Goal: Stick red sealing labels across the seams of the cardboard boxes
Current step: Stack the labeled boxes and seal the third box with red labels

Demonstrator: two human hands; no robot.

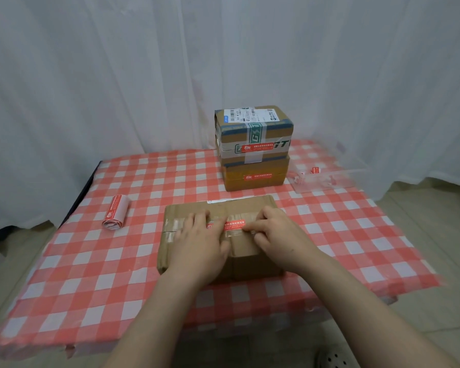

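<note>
Head view: around the near cardboard box (246,251), a roll of red labels (116,212) lies on its side at ten o'clock, well apart from it. At twelve o'clock two more boxes are stacked. The upper box (254,128) carries a white shipping slip, green-printed tape and a red label (258,147) on its front. The lower box (255,183) also has a red strip (258,176) across its front seam. Both forearms reach in from six o'clock and cover much of the near box's top and front edge.

A red sealing label (234,224) lies across the taped seam on top of the near box. The left hand (199,235) rests flat with straight fingers on the label's left end. The right hand (276,232) has bent fingers with their tips at the label's right end; whether they pinch it or only press is unclear.

Everything sits on a table under a red-and-white checked cloth (91,274). A white curtain (117,75) hangs behind, and pale floor tiles (436,208) show at three o'clock.

At two o'clock a clear plastic bag (337,179) lies flat on the cloth, with a small red scrap (316,170) in or on it; the blur hides which.
</note>
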